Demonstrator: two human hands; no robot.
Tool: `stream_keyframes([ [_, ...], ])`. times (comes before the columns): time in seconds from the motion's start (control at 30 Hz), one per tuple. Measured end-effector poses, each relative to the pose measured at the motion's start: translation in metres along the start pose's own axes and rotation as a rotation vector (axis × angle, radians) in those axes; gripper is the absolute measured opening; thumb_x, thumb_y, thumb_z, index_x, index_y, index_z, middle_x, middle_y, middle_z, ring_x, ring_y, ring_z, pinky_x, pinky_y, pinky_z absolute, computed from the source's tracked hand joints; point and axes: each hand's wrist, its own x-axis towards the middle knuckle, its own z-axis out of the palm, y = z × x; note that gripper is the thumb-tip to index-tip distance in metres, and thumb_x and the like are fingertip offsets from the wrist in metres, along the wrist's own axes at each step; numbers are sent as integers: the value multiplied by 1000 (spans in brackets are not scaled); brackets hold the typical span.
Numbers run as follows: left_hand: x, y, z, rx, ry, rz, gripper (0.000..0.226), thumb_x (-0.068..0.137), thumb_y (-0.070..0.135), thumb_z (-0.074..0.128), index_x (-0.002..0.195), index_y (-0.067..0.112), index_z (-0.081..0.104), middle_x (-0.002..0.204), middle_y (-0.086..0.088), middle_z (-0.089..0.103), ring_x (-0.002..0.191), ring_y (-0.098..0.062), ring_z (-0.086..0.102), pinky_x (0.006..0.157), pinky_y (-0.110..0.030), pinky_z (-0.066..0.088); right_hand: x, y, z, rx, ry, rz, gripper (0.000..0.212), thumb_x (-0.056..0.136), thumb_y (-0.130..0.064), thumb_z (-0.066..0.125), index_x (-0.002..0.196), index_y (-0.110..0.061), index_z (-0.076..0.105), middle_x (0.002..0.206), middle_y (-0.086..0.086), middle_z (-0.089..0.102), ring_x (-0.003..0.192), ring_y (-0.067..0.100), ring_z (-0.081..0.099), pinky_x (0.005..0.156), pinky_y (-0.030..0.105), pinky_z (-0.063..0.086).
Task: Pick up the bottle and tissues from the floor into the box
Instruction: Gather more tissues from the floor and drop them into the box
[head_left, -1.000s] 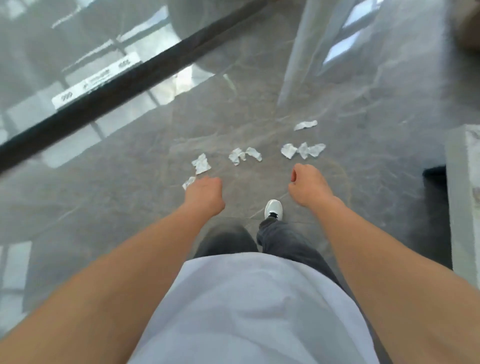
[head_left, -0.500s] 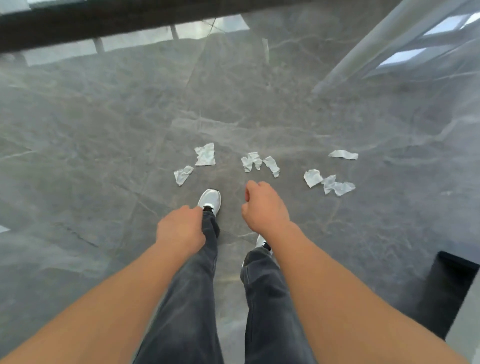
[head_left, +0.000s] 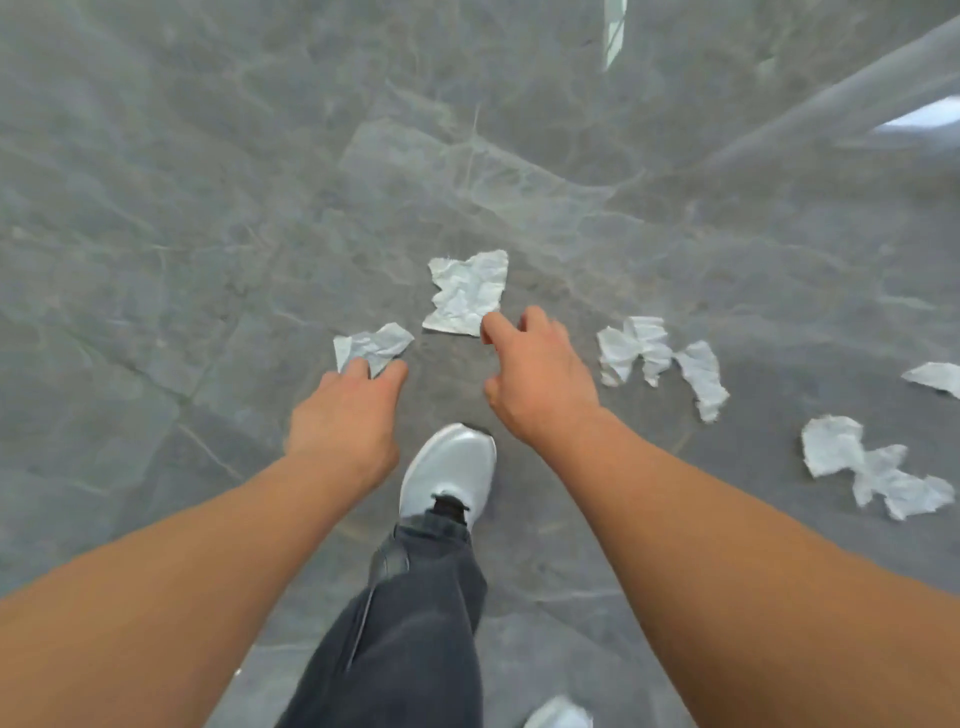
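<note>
Head view: both hands low over the floor, each lined up on its own tissue.

My left hand (head_left: 345, 421) has its fingers (head_left: 358, 370) loosely spread, tips on the near edge of the small tissue (head_left: 376, 345), and as far as I can see nothing is curled round it. My right hand (head_left: 540, 384) is spread wide, with the forefinger at the near corner of the big tissue (head_left: 465, 293) and the thumb well apart. I judge this is the first grab. I'd press the tips down, rake the paper back toward the palm and only then curl, because thin paper on a slick floor (head_left: 208, 208) will likely skate instead of lifting. More scraps (head_left: 636, 348) lie out past the right little finger for later. Bottle and box are not in view. The shoe (head_left: 449, 467) sits between the wrists, so I'd keep the rake short.
</note>
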Motion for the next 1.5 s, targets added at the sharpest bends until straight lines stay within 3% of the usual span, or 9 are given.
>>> stream_keyframes([
  [0.17,89,-48,53,-39,176,43,74,72,12,65,128,41,29,128,-8,28,105,-36,41,65,-43,48,81,-16,88,-117,95,-127,48,81,-7,55,122,-28,43,136,10,31,114,34,34,74,40,45],
  [0.27,111,-60,69,-41,232,98,52,76,13,63,120,31,41,119,-10,30,99,-35,41,65,-44,49,97,-19,111,-112,135,-128,25,84,-3,52,105,-16,50,120,8,39,107,31,36,61,37,41],
  [0.43,121,-60,59,120,84,285,9,85,19,60,93,19,56,95,-5,48,91,-32,57,70,-39,48,76,-9,111,-69,47,-159,15,84,3,47,95,-5,52,109,12,45,102,32,42,65,37,34],
  [0.6,98,-49,32,27,119,289,15,76,3,56,84,15,58,93,-7,51,90,-33,56,71,-37,47,36,9,86,31,116,-52,13,87,-1,47,97,-5,55,107,13,47,101,33,44,72,41,45],
  [0.8,43,-46,8,65,170,355,19,72,0,56,74,19,56,85,-2,52,84,-28,54,65,-32,42,-48,7,78,142,268,95,12,83,4,50,88,-7,53,98,9,46,91,29,45,65,36,43],
  [1.03,-85,-25,-1,124,236,475,18,70,-1,55,74,16,60,80,-7,61,77,-30,54,64,-29,40,-222,-6,92,365,445,314,15,88,-8,47,99,-13,56,109,12,50,96,30,51,75,37,46],
  [1.2,-248,14,17,198,125,711,14,68,2,59,74,13,63,82,-11,66,82,-32,60,66,-31,44,-402,-37,123,629,480,628,20,92,-14,43,104,-6,57,109,14,52,102,33,49,73,34,34],
  [1.4,-450,44,16,308,-59,899,16,67,-2,53,74,9,63,74,-9,63,73,-30,57,61,-31,45,-607,-126,97,820,550,932,13,90,-11,44,95,-13,56,104,14,52,94,32,52,76,37,46],
  [1.5,-535,52,3,404,-91,1049,17,65,-1,54,75,10,64,72,-5,61,69,-26,53,59,-28,42,-688,-167,73,945,640,1142,16,89,-15,43,93,-11,58,102,12,53,92,33,52,67,32,34],
])
